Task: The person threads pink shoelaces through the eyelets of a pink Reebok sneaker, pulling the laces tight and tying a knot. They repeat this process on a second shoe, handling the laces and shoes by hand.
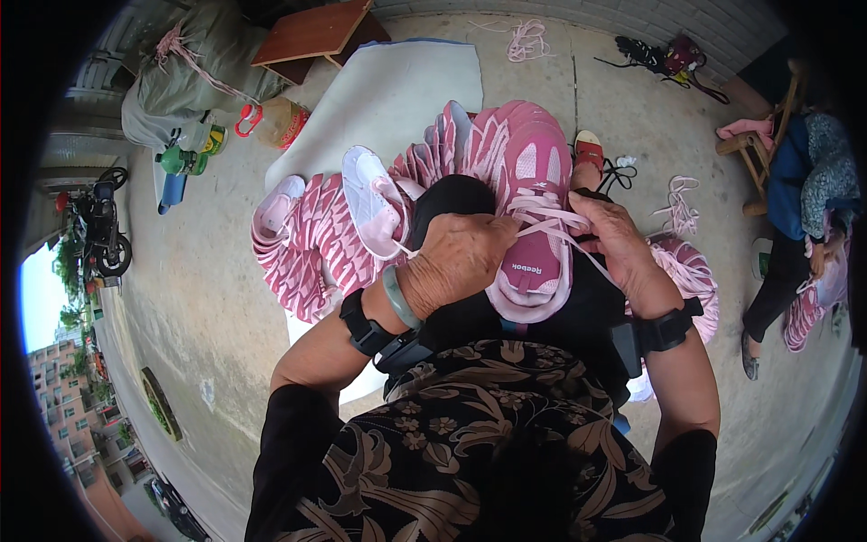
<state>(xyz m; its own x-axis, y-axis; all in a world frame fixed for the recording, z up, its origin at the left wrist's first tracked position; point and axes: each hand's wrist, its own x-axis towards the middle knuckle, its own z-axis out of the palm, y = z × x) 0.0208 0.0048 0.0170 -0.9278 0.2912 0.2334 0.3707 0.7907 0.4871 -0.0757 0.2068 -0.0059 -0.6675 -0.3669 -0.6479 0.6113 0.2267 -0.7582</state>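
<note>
Left hand, mid-frame: fingertips pinched tight, looks like on the lace. Pink shoe sits just right of centre, toe toward the top. Right hand, right of it, fingers closed on lace too. I'd tug evenly, tongue flat.

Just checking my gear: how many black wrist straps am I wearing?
2: one black strap around your left wrist, behind the pale green bangle; another strap around your right wrist.
</note>
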